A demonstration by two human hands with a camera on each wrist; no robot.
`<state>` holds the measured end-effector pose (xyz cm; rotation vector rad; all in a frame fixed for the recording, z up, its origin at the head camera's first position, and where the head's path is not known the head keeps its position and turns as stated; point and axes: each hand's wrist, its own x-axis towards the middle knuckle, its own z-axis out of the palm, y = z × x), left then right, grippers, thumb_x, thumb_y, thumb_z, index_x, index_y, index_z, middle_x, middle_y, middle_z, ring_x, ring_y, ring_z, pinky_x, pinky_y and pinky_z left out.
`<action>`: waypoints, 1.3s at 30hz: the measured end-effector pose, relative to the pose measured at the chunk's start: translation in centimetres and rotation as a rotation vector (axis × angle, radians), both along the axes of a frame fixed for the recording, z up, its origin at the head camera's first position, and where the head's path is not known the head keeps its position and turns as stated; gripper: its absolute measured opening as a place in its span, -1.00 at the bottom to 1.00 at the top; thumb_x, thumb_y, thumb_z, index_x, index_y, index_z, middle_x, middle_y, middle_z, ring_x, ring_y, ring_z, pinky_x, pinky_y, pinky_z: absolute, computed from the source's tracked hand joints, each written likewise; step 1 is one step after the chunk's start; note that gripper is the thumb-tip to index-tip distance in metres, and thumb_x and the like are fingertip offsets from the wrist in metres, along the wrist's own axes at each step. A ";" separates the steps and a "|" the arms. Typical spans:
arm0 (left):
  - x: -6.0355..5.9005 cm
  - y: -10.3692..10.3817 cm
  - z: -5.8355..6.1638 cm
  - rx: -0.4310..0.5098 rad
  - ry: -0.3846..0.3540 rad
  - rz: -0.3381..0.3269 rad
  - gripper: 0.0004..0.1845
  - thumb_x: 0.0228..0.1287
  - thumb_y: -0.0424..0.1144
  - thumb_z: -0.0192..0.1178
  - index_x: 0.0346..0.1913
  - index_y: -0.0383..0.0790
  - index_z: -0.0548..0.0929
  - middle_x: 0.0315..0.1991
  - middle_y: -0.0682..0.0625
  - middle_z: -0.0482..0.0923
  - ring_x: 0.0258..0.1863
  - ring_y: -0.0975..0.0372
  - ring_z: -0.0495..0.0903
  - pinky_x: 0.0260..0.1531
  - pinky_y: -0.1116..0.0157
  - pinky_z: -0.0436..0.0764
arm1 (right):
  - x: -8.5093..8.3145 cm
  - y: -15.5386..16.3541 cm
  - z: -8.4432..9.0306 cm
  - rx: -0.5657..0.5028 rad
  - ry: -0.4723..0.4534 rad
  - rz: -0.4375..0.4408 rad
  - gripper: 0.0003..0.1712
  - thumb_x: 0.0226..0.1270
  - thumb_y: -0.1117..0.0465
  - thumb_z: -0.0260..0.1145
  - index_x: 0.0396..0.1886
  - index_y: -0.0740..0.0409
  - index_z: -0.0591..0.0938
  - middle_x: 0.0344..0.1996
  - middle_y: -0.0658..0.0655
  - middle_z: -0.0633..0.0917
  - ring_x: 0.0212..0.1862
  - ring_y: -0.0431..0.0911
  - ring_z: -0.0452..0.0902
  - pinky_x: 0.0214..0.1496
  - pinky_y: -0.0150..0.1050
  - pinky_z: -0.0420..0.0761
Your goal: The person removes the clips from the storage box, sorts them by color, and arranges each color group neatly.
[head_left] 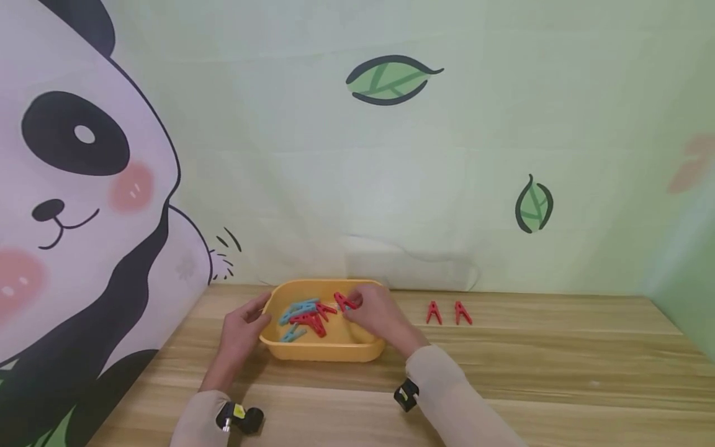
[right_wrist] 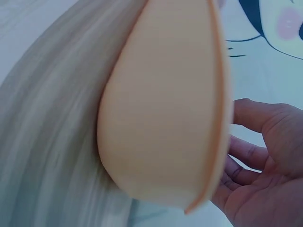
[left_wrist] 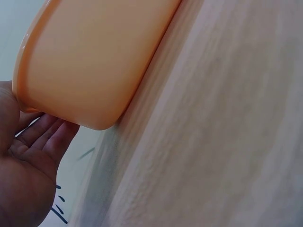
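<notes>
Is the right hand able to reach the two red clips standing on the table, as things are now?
Probably yes. The two red clips stand on bare table just right of the right hand, which is at the yellow tray; nothing lies between.

Playroom: panda mural [head_left: 72,186], wooden table [head_left: 558,372]

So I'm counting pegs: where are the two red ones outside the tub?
In the head view, the two red pegs stand side by side on the wooden table, just right of the yellow tub.
</notes>
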<state>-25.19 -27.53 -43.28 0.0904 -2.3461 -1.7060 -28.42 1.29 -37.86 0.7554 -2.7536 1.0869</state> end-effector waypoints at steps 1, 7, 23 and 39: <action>0.0 0.0 0.0 0.000 0.000 -0.001 -0.46 0.52 -0.43 0.16 0.50 -0.43 0.45 0.47 -0.31 0.42 0.42 -0.15 0.48 0.16 0.40 0.60 | 0.2 0.3 0.1 -0.008 0.004 -0.008 -0.74 0.27 0.30 0.56 -0.09 0.33 0.78 -0.20 0.16 0.78 -0.12 0.00 0.66 0.00 -0.09 0.72; -0.1 -0.1 -0.1 -0.010 -0.011 0.004 -0.46 0.54 -0.43 0.15 0.51 -0.42 0.44 0.49 -0.27 0.41 0.44 -0.11 0.46 0.22 0.35 0.56 | 1.1 2.2 0.5 -0.038 0.023 -0.054 -0.72 0.28 0.29 0.57 -0.06 0.33 0.77 -0.16 0.17 0.76 -0.09 0.04 0.67 0.03 -0.03 0.73; -0.1 0.1 0.0 -0.010 -0.015 0.007 -0.46 0.54 -0.44 0.14 0.51 -0.41 0.44 0.49 -0.27 0.41 0.44 -0.11 0.46 0.25 0.28 0.55 | 2.7 6.8 0.9 -0.133 -0.008 -0.180 -0.71 0.27 0.32 0.58 -0.05 0.30 0.76 -0.19 0.12 0.75 -0.17 -0.04 0.64 -0.06 -0.13 0.75; 0.0 0.2 0.1 -0.022 -0.024 0.011 -0.47 0.55 -0.42 0.14 0.52 -0.39 0.44 0.49 -0.27 0.42 0.44 -0.12 0.47 0.23 0.32 0.56 | 1.9 11.4 1.1 -0.130 -0.016 -0.248 -0.73 0.32 0.38 0.50 -0.02 0.39 0.72 -0.21 0.21 0.74 -0.33 -0.03 0.67 -0.23 -0.14 0.76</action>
